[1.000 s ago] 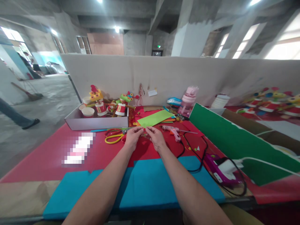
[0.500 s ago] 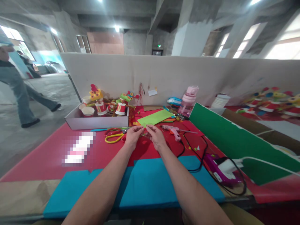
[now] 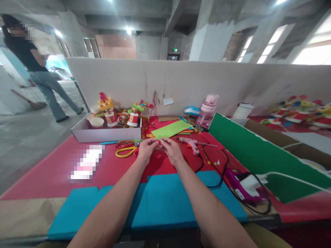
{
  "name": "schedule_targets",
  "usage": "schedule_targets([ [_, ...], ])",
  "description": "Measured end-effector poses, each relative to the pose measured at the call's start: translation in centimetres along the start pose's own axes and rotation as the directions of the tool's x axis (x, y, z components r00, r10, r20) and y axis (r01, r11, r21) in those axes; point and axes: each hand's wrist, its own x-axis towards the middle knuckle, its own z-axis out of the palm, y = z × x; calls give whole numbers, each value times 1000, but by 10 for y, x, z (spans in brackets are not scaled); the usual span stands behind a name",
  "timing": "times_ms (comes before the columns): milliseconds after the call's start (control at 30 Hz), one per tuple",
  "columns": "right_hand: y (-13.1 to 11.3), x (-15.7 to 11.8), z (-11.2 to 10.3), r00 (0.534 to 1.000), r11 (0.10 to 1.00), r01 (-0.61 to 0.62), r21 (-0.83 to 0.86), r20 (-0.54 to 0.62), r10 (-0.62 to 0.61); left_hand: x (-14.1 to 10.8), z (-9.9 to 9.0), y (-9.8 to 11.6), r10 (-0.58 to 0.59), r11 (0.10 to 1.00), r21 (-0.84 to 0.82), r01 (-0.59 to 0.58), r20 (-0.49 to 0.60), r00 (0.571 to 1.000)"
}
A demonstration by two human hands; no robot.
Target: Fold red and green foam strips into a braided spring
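My left hand (image 3: 147, 150) and my right hand (image 3: 171, 150) meet over the red table cover, fingertips pinched close together. What lies between them is too small to make out; a bit of green shows at the tips. Just beyond lies a light green paper sheet (image 3: 170, 129). Scissors with yellow and red handles (image 3: 124, 152) rest beside my left hand, their blades partly hidden behind it. To the right of my right hand is a pink glue gun (image 3: 190, 144) with a black cord.
A white box (image 3: 108, 134) at the back left holds paper cups and colourful cup figures. A green panel (image 3: 258, 155) and purple power strip (image 3: 245, 187) stand right. Blue foam sheet (image 3: 165, 203) covers the front edge. A person (image 3: 38, 65) is beyond the table.
My hands stay in nearly the same place, fingertips together. The person at the far left has walked further into view. Nothing else on the table has visibly moved.
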Motion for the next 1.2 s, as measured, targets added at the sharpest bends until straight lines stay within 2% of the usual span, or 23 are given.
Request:
schedule_targets([
  [233, 0, 0, 2, 999, 998, 7, 55, 33, -9, 1, -1, 0, 53, 999, -7, -53, -12, 999],
  [367, -1, -1, 2, 1000, 998, 13, 56, 18, -14, 2, -3, -1, 48, 999, 5, -48, 23, 999],
  [533, -3, -2, 4, 1000, 996, 22, 89, 11, -23, -1, -1, 1, 32, 997, -68, -30, 33, 999],
  [867, -2, -2, 3, 999, 992, 34, 122, 31, -39, -3, 0, 3, 54, 998, 25, -55, 44, 998],
  [1200, 2, 0, 2, 997, 990, 31, 135, 61, -39, -2, 0, 1, 72, 997, 26, -74, 68, 995],
])
